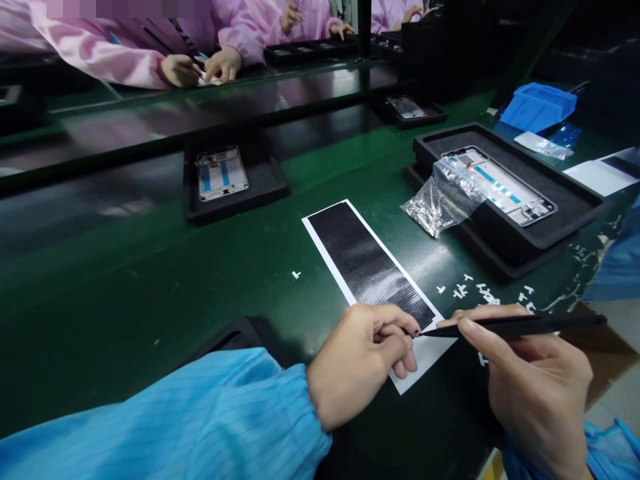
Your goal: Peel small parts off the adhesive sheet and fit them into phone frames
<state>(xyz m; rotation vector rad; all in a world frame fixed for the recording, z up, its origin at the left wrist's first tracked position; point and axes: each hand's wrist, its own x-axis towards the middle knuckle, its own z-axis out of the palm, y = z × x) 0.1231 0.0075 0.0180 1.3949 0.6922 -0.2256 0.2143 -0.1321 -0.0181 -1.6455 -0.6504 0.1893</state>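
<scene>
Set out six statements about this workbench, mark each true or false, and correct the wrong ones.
1. The right hand holds a slim black tool, its tip at the left hand. True.
2. A clear bag overlaps the large black tray. True.
3. The black-and-white sheet lies inside that tray. False: it lies on the green table.
4. Small white pieces are scattered near the right hand. True.
5. The blue bin is left of the sheet. False: it is to the right, beyond the large tray.
6. The wearer's sleeves are pink. False: they are blue.
</scene>
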